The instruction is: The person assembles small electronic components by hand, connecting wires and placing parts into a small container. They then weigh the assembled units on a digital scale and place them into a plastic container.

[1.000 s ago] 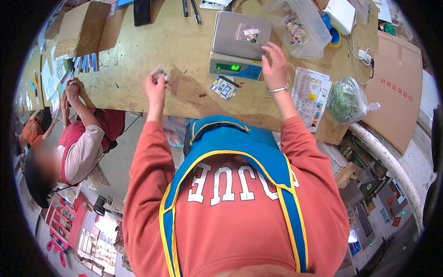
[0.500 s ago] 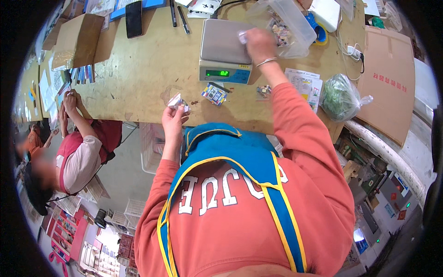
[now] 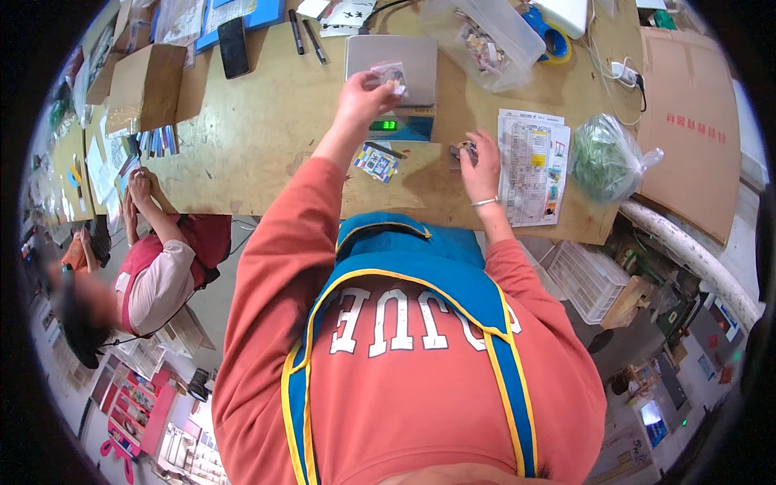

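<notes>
My left hand (image 3: 361, 103) pinches a small clear plastic bag (image 3: 394, 76) with small dark and pale pieces inside, over the steel pan of a digital weighing scale (image 3: 422, 55). On the scale's front a green display is lit, partly covered by my left wrist. My right hand (image 3: 482, 164) is at the table to the right of the scale, fingers closed on a small plastic bag of pieces (image 3: 461, 151), mostly hidden by the fingers. A blue, yellow and white printed card (image 3: 377, 164) lies in front of the scale, with a dark pen-like stick beside it.
A clear plastic bin (image 3: 505, 48) of small pieces stands tilted right of the scale, near a blue tape dispenser (image 3: 552, 36). Printed sheets (image 3: 524, 202) and a bag of green material (image 3: 605, 162) lie right. A phone (image 3: 234, 48), pens and a cardboard box (image 3: 145, 89) sit left. Another person works at far left.
My left hand has moved up and right with its bag to over the scale. My right hand has left the pan and come down to the small bag on the table. The display reading changed.
</notes>
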Motion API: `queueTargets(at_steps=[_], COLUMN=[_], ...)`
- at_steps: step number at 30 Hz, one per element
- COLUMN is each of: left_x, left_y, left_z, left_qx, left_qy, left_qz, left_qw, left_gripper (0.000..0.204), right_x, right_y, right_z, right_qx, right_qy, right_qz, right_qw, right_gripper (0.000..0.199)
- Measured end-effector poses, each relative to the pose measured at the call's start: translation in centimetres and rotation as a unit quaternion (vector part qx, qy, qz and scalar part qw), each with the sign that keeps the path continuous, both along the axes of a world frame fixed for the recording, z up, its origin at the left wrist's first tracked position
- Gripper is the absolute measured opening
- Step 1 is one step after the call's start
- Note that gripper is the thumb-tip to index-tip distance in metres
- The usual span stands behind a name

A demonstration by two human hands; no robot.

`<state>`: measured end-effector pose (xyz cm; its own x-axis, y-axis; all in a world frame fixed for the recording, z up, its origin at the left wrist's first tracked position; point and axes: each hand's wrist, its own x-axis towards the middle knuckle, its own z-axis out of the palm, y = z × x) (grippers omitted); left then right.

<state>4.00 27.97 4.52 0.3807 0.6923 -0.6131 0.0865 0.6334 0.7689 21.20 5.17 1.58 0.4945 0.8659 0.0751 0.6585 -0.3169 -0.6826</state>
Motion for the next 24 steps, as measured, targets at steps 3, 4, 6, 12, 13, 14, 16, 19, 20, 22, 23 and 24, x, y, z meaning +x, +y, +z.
queueTargets(at_steps=[3,4,6,12,13,14,16,19,20,22,23,24], left_x=[1.9,2.0,0.6,-11.2,-13.8,-16.2,-21.1,-26.9,-28.4,-30.4,-30.9,-31.3], left_y=[0.8,0.6,-0.6,-6.9,-8.6,-10.5,-15.0,-21.9,-23.7,-27.1,-28.5,-29.8], left_z=[-0.4,-0.5,-0.7,-3.2,-3.9,-4.7,-6.0,-7.7,-8.2,-8.9,-9.1,-9.1], left_qx=[0.005,0.017,0.071,0.11,0.093,0.078,0.062,0.015,-0.004,-0.122,-0.148,-0.12], left_qy=[0.037,0.067,0.086,0.159,0.191,0.224,0.262,0.297,0.336,0.337,0.35,0.386], left_qz=[0.014,0.025,0.053,0.116,0.129,0.142,0.155,0.181,0.14,0.172,0.165,0.115], left_qw=[0.999,0.997,0.992,0.974,0.969,0.961,0.95,0.937,0.931,0.918,0.91,0.907], left_gripper=[0.044,0.043,0.044,0.034,0.032,0.031,0.029,0.023,0.022,0.022,0.023,0.023], right_x=[0.3,0.4,0.7,1.6,1.6,1.5,1.2,0.6,0.4,-0.1,-0.5,-0.9], right_y=[-3.2,-3.9,-4.4,-1.3,-0.3,1.0,3.6,8.1,9.4,11.7,12.7,13.6], right_z=[-0.1,-0.1,0.0,0.3,0.3,0.3,0.3,0.2,0.2,0.4,0.5,0.6], right_qx=[-0.012,-0.015,-0.008,0.032,0.032,0.032,0.059,0.085,0.092,0.091,0.09,0.083], right_qy=[0.012,0.02,0.022,0.048,0.053,0.04,0.01,-0.007,-0.008,-0.026,-0.035,-0.038], right_qz=[-0.013,-0.021,-0.041,-0.033,-0.023,-0.009,0.036,0.084,0.098,0.12,0.132,0.136], right_qw=[1.0,0.999,0.999,0.998,0.998,0.999,0.998,0.993,0.991,0.988,0.987,0.986], right_gripper=[0.038,0.038,0.036,0.031,0.032,0.032,0.032,0.032,0.032,0.032,0.032,0.033])
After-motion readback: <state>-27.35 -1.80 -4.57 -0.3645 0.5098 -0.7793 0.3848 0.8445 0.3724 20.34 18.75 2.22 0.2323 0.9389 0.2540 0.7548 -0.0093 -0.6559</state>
